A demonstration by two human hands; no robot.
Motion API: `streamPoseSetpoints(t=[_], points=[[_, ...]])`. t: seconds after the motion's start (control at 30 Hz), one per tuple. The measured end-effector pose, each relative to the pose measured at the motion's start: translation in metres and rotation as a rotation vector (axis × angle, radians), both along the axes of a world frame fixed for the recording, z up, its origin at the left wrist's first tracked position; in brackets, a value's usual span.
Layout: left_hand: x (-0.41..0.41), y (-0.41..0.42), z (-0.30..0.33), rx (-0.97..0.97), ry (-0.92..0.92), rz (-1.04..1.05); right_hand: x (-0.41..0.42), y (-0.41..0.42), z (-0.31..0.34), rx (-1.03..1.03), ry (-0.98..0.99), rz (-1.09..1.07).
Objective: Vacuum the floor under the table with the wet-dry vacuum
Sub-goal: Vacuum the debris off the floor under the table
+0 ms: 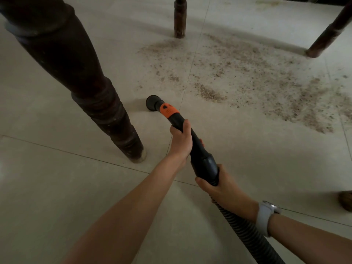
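A single wide-angle camera sits on the person's head, looking forward and steeply down at the tiled floor (57, 187). Both forearms reach in from the bottom edge, close to the lens. Farther ahead the view takes in three dark table legs (85, 88), their lines bent by the lens.

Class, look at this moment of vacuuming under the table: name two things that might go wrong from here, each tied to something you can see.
1. The nozzle sits close to the near table leg; a sideways sweep might knock against it.
2. The dirt is spread widely to the right, reaching the far legs, so patches around their feet could be missed.

Both the left hand and right hand grip the wand, so control looks adequate.
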State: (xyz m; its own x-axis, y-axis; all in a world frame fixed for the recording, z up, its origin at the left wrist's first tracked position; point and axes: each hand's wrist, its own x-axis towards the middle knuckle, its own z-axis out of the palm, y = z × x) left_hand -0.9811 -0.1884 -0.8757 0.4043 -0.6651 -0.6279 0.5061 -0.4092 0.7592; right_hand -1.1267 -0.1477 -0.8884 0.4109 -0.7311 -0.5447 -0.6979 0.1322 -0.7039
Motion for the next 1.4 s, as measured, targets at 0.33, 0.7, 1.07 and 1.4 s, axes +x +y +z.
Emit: streamPoseSetpoints(t=[0.33, 0.7, 1.07, 1.4], points=[[0.073, -0.034, 0.008, 0.049, -0.155, 0.176, 0.086, -0.048, 0.014, -0.15, 0.081, 0.151], [0.075, -0.045, 0.013, 0.046, -0.197, 0.101, 0.095, -0.055, 0.014, -0.167, 0.127, 0.154], [0.035, -0.027, 0.006, -0.014, -0.143, 0.026, 0.047, -0.039, 0.015, -0.175, 0.158, 0.123], [0.003, -0.03, 0.012, -0.006, -0.092, -0.01, 0.011, -0.042, 0.025, -0.168, 0.176, 0.13]])
